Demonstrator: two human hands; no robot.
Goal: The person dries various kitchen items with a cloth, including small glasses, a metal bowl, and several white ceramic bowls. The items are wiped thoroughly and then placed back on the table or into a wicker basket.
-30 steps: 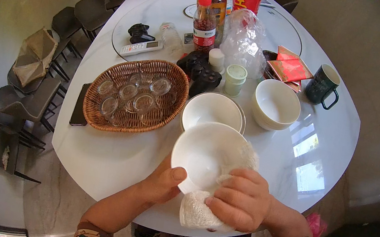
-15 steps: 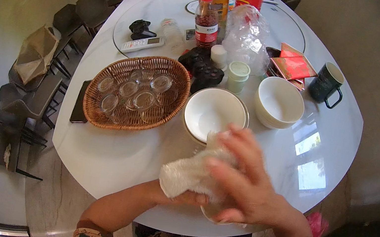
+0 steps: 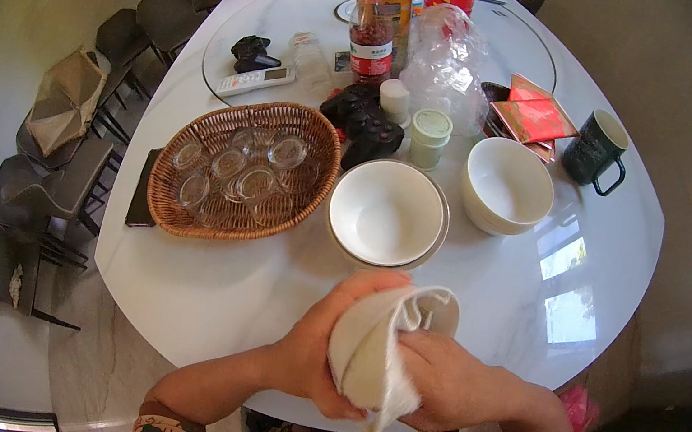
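Close to the table's near edge, my left hand (image 3: 308, 342) is wrapped round the left side of a white bowl (image 3: 354, 323), which is tilted on its side. My right hand (image 3: 455, 383) presses a white cloth (image 3: 395, 394) into the bowl's opening; its fingertips are hidden in the folds. Just beyond my hands stands a white bowl with a dark rim line beneath it (image 3: 387, 214), seemingly stacked. To the right of that is a stack of cream bowls (image 3: 506, 188).
A wicker basket (image 3: 161, 199) of upturned glasses stands left. Behind the bowls are game controllers (image 3: 362, 123), a pale green cup (image 3: 428, 138), a red-capped bottle (image 3: 370, 37) and a clear plastic bag (image 3: 448, 68). Red packets (image 3: 534, 119) and a dark mug (image 3: 595, 152) lie right.
The bowl has turned up on its side and shows more clearly. My right hand has dropped from above it and pushed the cloth inside; my left hand has come up round its outside.
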